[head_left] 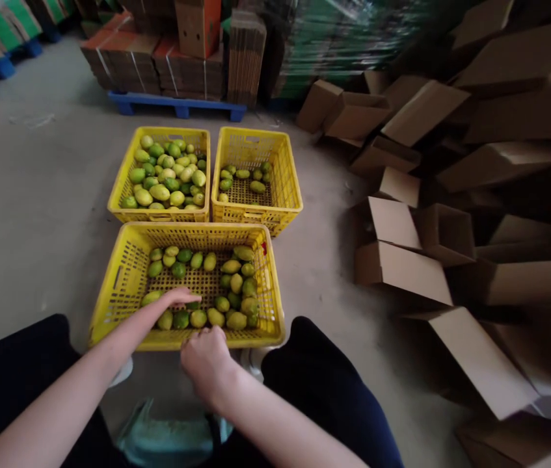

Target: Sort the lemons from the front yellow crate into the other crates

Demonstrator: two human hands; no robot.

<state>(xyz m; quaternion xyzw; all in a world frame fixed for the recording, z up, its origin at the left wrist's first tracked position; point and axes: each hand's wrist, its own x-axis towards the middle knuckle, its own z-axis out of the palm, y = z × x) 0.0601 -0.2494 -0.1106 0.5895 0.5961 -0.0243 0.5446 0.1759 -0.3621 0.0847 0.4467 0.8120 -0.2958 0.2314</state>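
A yellow plastic crate (104, 286) stands right before me, with green and yellow lemons (236, 283) along its sides and bare lattice in the middle. My left hand (180, 297) reaches over the near part of this crate, thumb stretched out to the right. Just under it shows a dark green lemon (193, 305); whether the hand touches it I cannot tell. At the crate's near rim is my right hand (207, 361), its fingers curled in. What lies inside those fingers, if anything, is hidden.
Behind stand two more yellow crates, a well-filled left one (118, 195) and a right one (285, 169) with several lemons. Open cardboard boxes (412, 273) pile up on the right. Flattened cartons sit on a blue pallet (177, 104). A teal object (168, 439) is between my legs.
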